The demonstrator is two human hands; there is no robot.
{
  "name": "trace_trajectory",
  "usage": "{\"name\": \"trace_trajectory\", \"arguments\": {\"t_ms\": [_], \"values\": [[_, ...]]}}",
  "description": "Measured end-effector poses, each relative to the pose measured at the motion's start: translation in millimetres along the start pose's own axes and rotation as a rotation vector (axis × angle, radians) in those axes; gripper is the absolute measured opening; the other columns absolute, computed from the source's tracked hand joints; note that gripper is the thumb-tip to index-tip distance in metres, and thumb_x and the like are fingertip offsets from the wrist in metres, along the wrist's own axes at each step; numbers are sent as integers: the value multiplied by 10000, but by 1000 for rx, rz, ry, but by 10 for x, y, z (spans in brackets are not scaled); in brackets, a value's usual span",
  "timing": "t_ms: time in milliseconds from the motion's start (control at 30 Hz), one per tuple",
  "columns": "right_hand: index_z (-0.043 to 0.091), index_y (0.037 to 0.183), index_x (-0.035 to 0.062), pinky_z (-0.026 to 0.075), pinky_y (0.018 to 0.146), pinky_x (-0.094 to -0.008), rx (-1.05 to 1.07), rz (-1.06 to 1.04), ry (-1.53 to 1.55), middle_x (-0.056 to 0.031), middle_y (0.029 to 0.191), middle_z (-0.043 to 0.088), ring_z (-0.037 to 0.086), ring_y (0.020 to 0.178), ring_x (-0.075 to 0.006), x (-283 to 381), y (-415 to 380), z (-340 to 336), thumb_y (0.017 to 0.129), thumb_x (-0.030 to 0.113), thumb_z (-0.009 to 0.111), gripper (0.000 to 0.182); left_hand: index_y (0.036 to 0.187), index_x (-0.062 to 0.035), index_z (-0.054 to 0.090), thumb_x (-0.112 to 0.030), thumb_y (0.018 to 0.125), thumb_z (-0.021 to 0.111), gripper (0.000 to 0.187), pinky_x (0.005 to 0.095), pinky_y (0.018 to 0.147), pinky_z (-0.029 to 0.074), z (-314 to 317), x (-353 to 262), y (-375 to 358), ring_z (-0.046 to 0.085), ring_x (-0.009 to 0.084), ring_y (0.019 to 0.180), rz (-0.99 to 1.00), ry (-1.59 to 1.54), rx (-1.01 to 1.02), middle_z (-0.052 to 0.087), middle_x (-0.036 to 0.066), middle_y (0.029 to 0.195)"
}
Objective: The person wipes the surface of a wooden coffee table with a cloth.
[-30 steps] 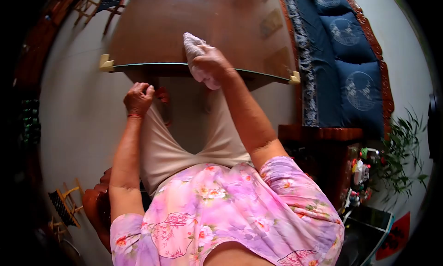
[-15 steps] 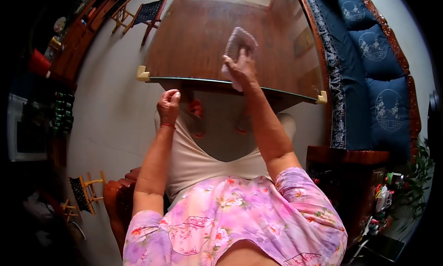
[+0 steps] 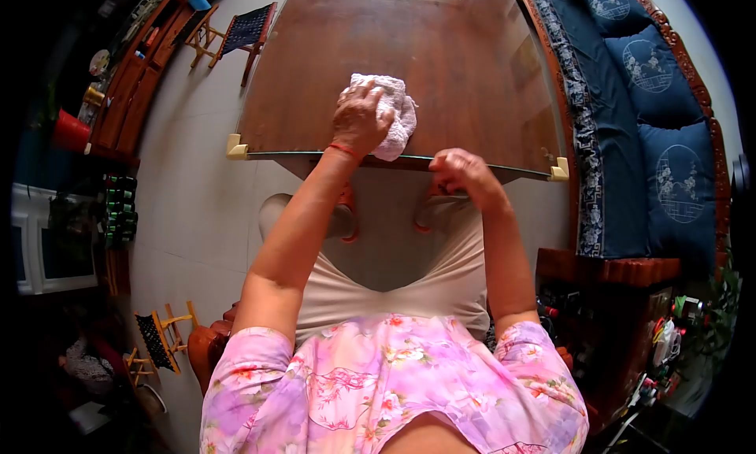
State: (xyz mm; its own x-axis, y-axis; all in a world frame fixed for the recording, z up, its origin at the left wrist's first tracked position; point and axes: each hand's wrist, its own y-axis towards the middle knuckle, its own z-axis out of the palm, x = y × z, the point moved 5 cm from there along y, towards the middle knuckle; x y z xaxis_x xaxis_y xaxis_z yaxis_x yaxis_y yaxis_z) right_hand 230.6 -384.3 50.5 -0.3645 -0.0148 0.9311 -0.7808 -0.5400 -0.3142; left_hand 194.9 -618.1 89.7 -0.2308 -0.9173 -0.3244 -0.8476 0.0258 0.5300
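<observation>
A pale pink, crumpled cloth (image 3: 391, 135) lies on the glass-topped table (image 3: 323, 52), close to its front edge. My left hand (image 3: 361, 123) is on the cloth's left part, its fingers curved over it and gripping it. Just at the table's front edge, to the right of the cloth, my right hand (image 3: 470, 173) hangs with its fingers curled in. It is a little blurred and shows nothing held. A red band circles my left wrist.
Cream corner guards (image 3: 235, 147) sit on the table's front corners. A wooden sofa with blue cushions (image 3: 679, 174) runs along the right. Folding stools (image 3: 246, 35) stand to the left, near a wooden cabinet (image 3: 126, 88). My knees are under the table's front edge.
The cloth has passed from my right hand to my left and is now bunched, nearer the front edge. My right hand has drawn back to the right; my left has reached forward.
</observation>
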Motion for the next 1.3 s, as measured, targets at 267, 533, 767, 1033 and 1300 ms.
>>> {"name": "trace_trajectory", "arguments": {"t_ms": [267, 533, 767, 1033, 1300], "values": [[512, 1264, 13, 457, 896, -351, 720, 183, -438, -132, 1123, 614, 578, 1025, -230, -631, -68, 837, 918, 350, 529, 483, 1327, -196, 482, -568, 759, 566, 684, 670, 1012, 195, 595, -187, -174, 269, 338, 1362, -112, 348, 425, 325, 125, 1466], [433, 1333, 46, 400, 994, -360, 1325, -53, -866, -148, 1237, 574, 547, 1130, -239, -1027, 594, 1464, 886, 366, 586, 570, 1283, -186, 516, -493, 700, 632, 669, 629, 980, 249, 559, -87, -144, 307, 346, 1336, -112, 253, 354, 356, 146, 1436], [565, 1192, 155, 443, 860, -389, 951, 166, -1092, -124, 1143, 621, 582, 1009, -222, -1319, 1219, 1265, 866, 332, 576, 371, 1113, -160, 636, -261, 646, 664, 479, 487, 956, 386, 358, 92, -147, 444, 311, 1240, -163, 189, 190, 501, 118, 1316], [430, 1339, 75, 356, 1037, -396, 1026, 253, -1208, -178, 1368, 445, 438, 1254, -313, -1349, 1211, 1246, 840, 380, 519, 591, 1116, -84, 643, -203, 680, 613, 453, 425, 1036, 372, -293, 1318, -492, 480, 347, 1181, -326, 407, 149, 517, 177, 1281], [530, 1237, 108, 426, 930, -405, 935, 132, -1242, -150, 1218, 556, 534, 1121, -303, -1510, 1103, 1058, 843, 332, 523, 454, 1133, -78, 636, -177, 692, 593, 453, 377, 1015, 396, -653, 1838, -547, 504, 313, 1153, -482, 464, 117, 527, 180, 1263]]}}
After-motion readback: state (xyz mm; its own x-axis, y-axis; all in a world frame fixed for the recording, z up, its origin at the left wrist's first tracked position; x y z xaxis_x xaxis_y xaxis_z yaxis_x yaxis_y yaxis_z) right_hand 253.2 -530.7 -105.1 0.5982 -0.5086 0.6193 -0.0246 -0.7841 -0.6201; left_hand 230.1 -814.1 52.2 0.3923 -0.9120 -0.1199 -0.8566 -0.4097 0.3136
